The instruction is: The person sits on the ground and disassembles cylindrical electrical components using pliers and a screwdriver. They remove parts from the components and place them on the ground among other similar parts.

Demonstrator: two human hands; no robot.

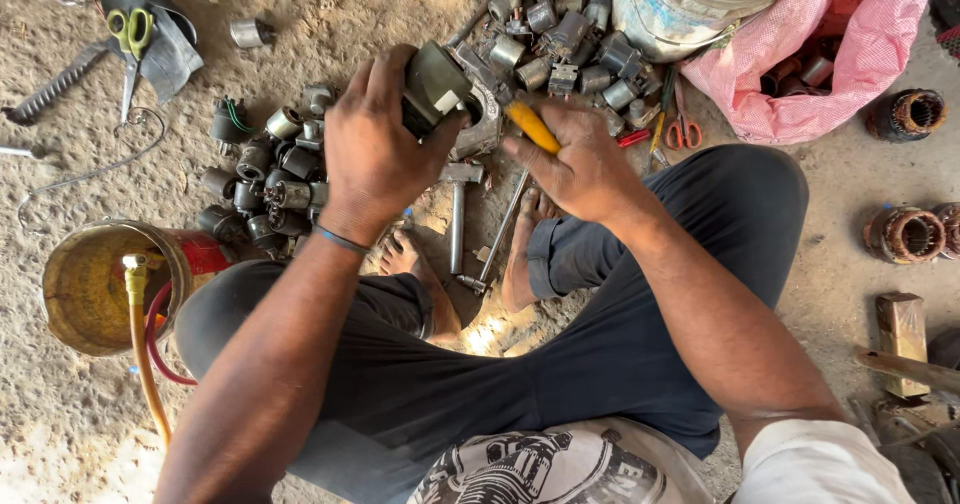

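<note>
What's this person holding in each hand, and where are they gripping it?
The left hand wraps around the body of a small dark motor part. The right hand grips a screwdriver by its yellow handle.

A heap of small grey metal cylindrical parts [262,179] lies on the sandy ground, with a second heap [570,34] beside a white plastic bucket [670,9] and a pink mesh sack [850,44]. Green-handled scissors [130,34] rest on a dark rubber scrap — far left — and orange-handled scissors [683,129] lie near the sack. A rusty yellow-and-red tin can [100,284] holds a yellow hose [140,334]; copper-wound motor coils [905,234] sit at right.
</note>
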